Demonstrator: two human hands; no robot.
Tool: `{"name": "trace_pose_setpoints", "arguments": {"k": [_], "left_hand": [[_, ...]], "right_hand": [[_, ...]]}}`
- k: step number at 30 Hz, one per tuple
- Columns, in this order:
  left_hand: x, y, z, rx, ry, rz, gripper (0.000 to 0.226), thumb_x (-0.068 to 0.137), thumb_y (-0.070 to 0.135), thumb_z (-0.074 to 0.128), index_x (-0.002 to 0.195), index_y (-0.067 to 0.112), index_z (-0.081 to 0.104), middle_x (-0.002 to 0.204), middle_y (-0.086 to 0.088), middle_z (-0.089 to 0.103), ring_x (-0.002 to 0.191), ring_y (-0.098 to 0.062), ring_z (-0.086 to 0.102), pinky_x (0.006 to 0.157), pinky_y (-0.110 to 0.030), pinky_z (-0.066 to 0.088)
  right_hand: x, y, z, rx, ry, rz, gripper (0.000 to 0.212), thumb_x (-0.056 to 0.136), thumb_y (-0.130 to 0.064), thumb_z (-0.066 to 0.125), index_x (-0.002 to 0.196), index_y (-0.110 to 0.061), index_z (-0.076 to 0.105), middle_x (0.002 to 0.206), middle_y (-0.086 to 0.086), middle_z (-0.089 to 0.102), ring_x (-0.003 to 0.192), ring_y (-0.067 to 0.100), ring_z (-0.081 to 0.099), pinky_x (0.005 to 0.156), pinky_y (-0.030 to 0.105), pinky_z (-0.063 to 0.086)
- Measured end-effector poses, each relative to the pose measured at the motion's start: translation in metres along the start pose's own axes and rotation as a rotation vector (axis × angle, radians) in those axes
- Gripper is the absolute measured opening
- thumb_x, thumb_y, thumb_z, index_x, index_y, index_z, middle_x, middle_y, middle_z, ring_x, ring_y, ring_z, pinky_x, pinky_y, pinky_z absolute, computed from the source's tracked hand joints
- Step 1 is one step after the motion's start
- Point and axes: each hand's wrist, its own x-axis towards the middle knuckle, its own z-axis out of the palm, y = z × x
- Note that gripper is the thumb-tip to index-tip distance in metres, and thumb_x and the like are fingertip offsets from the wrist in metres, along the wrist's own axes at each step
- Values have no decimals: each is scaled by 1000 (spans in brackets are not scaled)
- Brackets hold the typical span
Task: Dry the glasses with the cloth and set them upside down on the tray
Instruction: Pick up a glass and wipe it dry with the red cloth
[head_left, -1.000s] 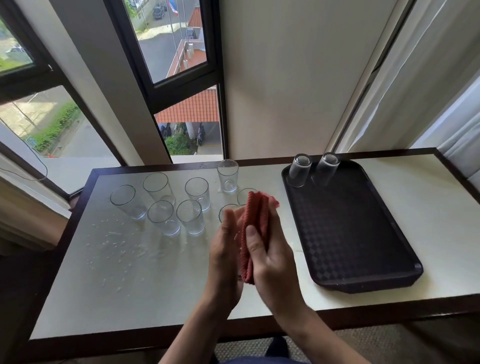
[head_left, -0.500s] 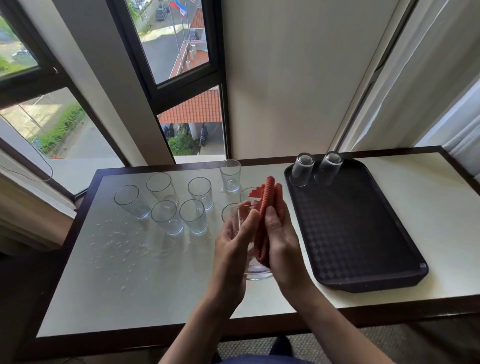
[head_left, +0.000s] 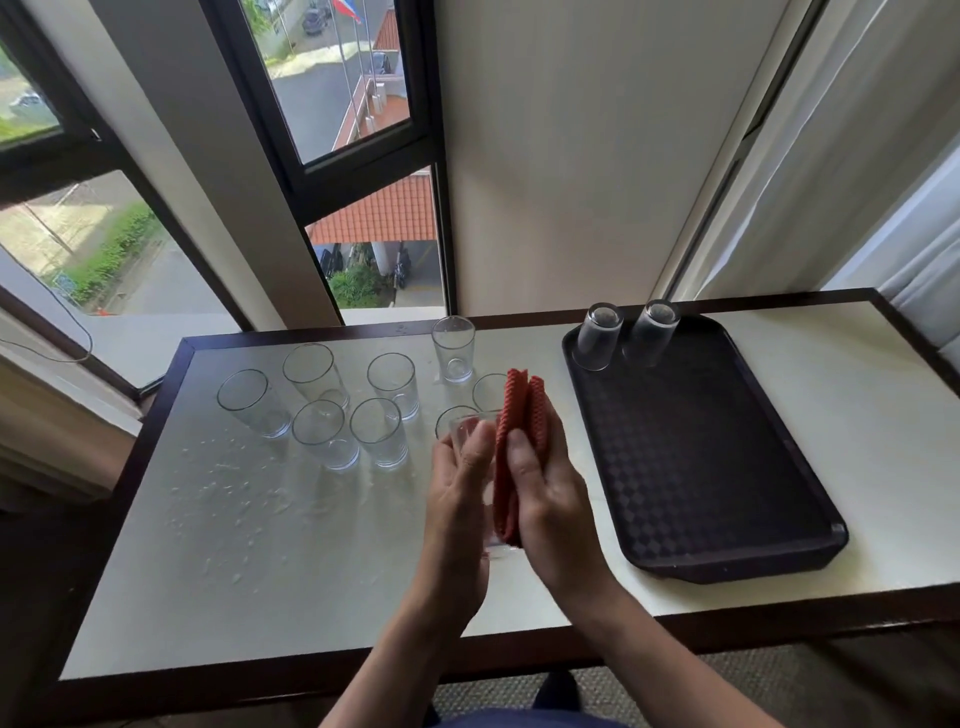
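So the person's left hand (head_left: 457, 499) is curled round a clear glass (head_left: 464, 428) above the table (head_left: 260, 545). The right hand (head_left: 550, 493) grips the folded red cloth (head_left: 519, 410) and presses it against that glass. Two dried glasses (head_left: 597, 338) sit upside down in the dark tray (head_left: 701, 467), at its far corner. The upright glasses (head_left: 324, 434) cluster on the table's wet left side.

Clear glossy glasses (head_left: 393, 385), ribbed red cloth (head_left: 519, 426), dark textured plastic tray (head_left: 727, 467)

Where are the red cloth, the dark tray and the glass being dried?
red cloth (head_left: 521, 415), head view, its upper fold
tray (head_left: 701, 457), head view, its bare floor
held glass (head_left: 461, 427), head view, wall below rim
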Motion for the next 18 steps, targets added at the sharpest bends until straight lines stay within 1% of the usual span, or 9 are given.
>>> {"name": "trace_pose_setpoints", "arguments": {"k": [2,4,6,8,10,12,15,16,18], "left_hand": [[3,0,-4,-57,-45,5,88,73,54,82,136,-1,51,135,-28,59,130,-33,58,107,-42,47],[5,3,-7,-72,-100,39,85,74,54,80,133,-2,56,133,-23,63,126,-31,61,105,-38,50],[5,3,-6,-45,-101,87,68,83,50,70,130,2,59,128,-20,67,120,-31,66,100,-38,54],[5,1,-6,-22,-75,90,50,89,48,59,124,13,59,115,-12,75,106,-24,73,85,-33,59],[6,-2,-7,-20,-67,69,46,85,50,48,120,21,57,102,-6,79,95,-20,76,74,-30,60],[7,-3,-8,-33,-76,44,52,82,53,46,123,22,56,98,-4,80,94,-18,77,76,-31,58],[5,-1,-9,-64,-90,8,59,80,59,55,122,19,63,103,-3,79,96,-13,75,77,-25,56],[5,-1,-10,-94,-95,-14,60,81,58,59,122,16,66,111,-7,77,101,-14,74,80,-25,57],[3,0,-13,-148,-70,-43,57,83,53,63,119,9,70,121,-14,72,106,-17,72,82,-26,58]], "right_hand": [[-13,-3,4,-47,-17,-79,63,91,-47,48,150,-36,28,152,-18,40,139,-5,37,116,21,30],[-23,0,5,-77,-28,-134,70,90,-48,52,152,-34,22,154,-24,32,139,-10,32,114,12,27],[-19,2,3,-30,-62,-102,74,87,-54,52,153,-33,25,152,-18,41,136,-4,41,114,22,35],[-7,1,2,54,-70,-29,65,89,-55,57,148,-35,36,138,-15,58,124,2,57,108,34,45],[6,0,2,158,-45,69,54,90,-54,57,139,-34,47,120,-16,67,111,2,65,104,39,49],[11,2,5,158,-26,107,55,90,-58,52,139,-35,48,119,-16,67,110,4,65,104,41,49],[-5,3,12,-11,3,-15,53,88,-53,50,140,-50,36,138,-21,54,124,-9,52,107,20,42],[-13,2,15,-63,11,-83,55,89,-52,52,140,-49,33,143,-24,47,128,-13,46,107,12,37],[-27,7,19,-122,11,-210,61,91,-48,52,147,-39,30,150,-21,41,136,-9,39,109,10,32]]}}
